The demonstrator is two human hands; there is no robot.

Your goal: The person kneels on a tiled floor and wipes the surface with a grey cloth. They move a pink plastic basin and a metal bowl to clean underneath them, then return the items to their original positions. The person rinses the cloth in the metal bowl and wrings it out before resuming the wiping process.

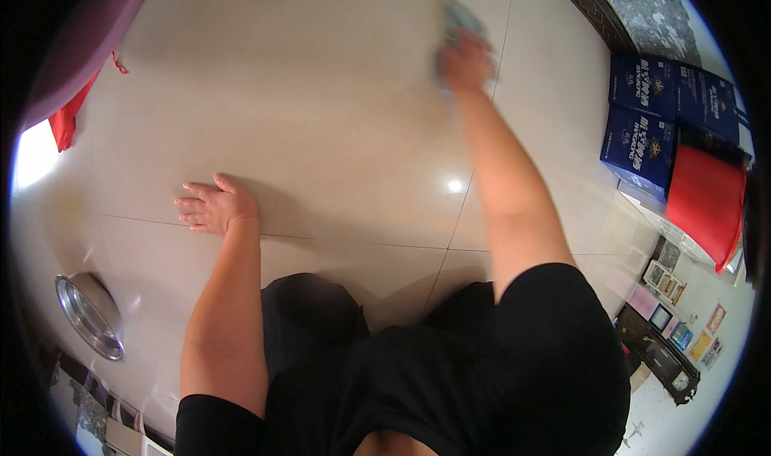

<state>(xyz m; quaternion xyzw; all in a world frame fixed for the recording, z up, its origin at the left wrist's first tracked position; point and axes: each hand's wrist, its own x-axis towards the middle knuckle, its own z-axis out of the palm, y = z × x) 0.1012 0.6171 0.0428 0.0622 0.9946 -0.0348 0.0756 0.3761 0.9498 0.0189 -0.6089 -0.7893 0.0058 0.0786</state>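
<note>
My right hand (468, 63) reaches far forward and presses a grey-blue cloth (462, 17) against the tiled floor (337, 118). Both the hand and the cloth are blurred. Parts of the cloth show ahead of the fingers and along the hand's left side; the palm hides the rest. On the left, my left hand (218, 205) rests flat on the tiles, fingers spread and pointing left, with nothing in it. It lies just above a tile joint. My knees in black trousers (313, 305) are on the floor below.
A steel basin (90, 316) with some liquid stands at lower left. Blue printed cartons (639, 136) are stacked along the right, beside a red plastic container (706, 206). A purple cloth-like surface (90, 40) and a red bag or fabric (71, 118) hang at upper left.
</note>
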